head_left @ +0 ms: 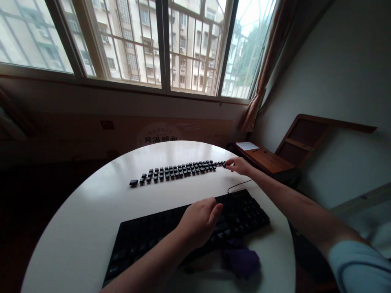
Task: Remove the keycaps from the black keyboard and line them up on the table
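Over the middle of a black keyboard (146, 228) rests my left hand (200, 221), its fingers curled under and its thumb lying along the side. Whatever is inside that hand is hidden. Farther off, my right hand (238, 166) reaches to the right end of the rows of loose black keycaps (179, 171). Its thumb and fingertips pinch a small dark keycap (225, 165) close to the tabletop. One wider keycap (133, 183) lies at the left end of the rows. The keyboard sits at a slant, and part of it is covered by my left hand and forearm.
A round white table (82, 211) carries everything. A purple cloth (242, 260) lies by the keyboard's near edge. The keyboard's cable (238, 185) runs off to the right under my right arm. A wooden chair (265, 156) with a paper on it stands beyond the table.
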A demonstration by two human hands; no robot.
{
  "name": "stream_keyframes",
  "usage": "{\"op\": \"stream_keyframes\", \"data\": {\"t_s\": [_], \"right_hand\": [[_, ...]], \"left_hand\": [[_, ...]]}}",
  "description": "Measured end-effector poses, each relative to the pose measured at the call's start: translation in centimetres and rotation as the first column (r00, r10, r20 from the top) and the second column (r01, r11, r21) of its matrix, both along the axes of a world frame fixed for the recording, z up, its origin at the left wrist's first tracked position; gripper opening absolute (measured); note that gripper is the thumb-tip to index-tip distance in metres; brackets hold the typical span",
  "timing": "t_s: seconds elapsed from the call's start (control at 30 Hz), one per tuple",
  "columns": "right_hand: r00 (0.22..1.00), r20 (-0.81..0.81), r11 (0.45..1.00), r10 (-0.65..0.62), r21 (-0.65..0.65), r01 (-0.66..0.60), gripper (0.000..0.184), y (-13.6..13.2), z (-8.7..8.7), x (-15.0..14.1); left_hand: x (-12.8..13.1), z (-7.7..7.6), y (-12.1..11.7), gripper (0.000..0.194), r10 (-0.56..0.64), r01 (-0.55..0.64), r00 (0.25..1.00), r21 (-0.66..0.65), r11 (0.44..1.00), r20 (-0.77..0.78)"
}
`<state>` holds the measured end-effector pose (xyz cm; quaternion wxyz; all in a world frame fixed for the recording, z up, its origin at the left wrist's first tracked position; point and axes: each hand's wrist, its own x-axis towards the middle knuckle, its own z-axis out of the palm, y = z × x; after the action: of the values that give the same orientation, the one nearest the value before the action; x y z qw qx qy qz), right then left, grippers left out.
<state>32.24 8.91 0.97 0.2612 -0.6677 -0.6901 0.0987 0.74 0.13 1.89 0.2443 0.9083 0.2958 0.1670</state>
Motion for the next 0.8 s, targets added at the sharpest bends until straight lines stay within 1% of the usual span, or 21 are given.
{"op": "stream_keyframes", "data": {"t_s": [0.1,0.23,0.4,0.5,0.6,0.67,0.7,0.73,0.77,0.8], "right_hand": [[1.0,0.012,0.998,0.02,-0.056,-0.02,0.018,2.3,-1.3,0.5],[0.998,0.053,0.997,0.02,-0.077,-0.016,0.021,3.7,-2.2,0.3],[0.995,0.095,0.998,0.009,-0.057,-0.003,0.019,4.5,-2.4,0.0],[0.995,0.095,1.0,0.016,-0.019,-0.014,0.018,4.2,-1.7,-0.6],[0.997,0.075,0.996,0.004,0.088,-0.011,0.021,2.4,-0.2,-1.4],[0.999,0.041,0.982,-0.025,0.186,0.017,0.031,0.0,0.9,-2.1],[0.999,0.003,0.972,-0.04,0.234,0.039,0.039,-1.6,1.4,-2.4],[0.997,-0.045,0.959,-0.055,0.275,0.065,0.049,-3.3,1.8,-2.7],[0.982,-0.18,0.936,-0.055,0.332,0.114,0.059,-5.2,2.0,-3.1],[0.962,-0.27,0.939,-0.034,0.322,0.124,0.065,-7.1,2.1,-3.5]], "left_hand": [[-0.1,0.0,0.0,0.041,0.002,-0.001,0.999,0.022,1.0,-0.036],[-0.2,0.1,0.1,0.044,-0.004,0.007,0.998,0.039,0.999,-0.07],[-0.1,0.0,0.0,0.048,-0.017,0.022,0.996,0.052,0.998,-0.083],[-0.1,-0.1,0.0,0.05,-0.016,0.021,0.997,0.059,0.998,-0.069],[-0.1,0.0,0.1,0.05,-0.02,0.025,0.997,0.07,0.997,-0.075],[-0.1,0.1,0.1,0.048,-0.022,0.03,0.995,0.087,0.996,-0.094],[-0.1,0.1,0.0,0.045,-0.026,0.036,0.994,0.098,0.995,-0.106],[-0.1,0.1,0.0,0.041,-0.033,0.046,0.993,0.11,0.993,-0.117],[-0.1,0.1,0.0,0.037,-0.041,0.057,0.991,0.126,0.99,-0.126],[0.0,0.0,0.0,0.033,-0.051,0.07,0.99,0.142,0.987,-0.134]]}}
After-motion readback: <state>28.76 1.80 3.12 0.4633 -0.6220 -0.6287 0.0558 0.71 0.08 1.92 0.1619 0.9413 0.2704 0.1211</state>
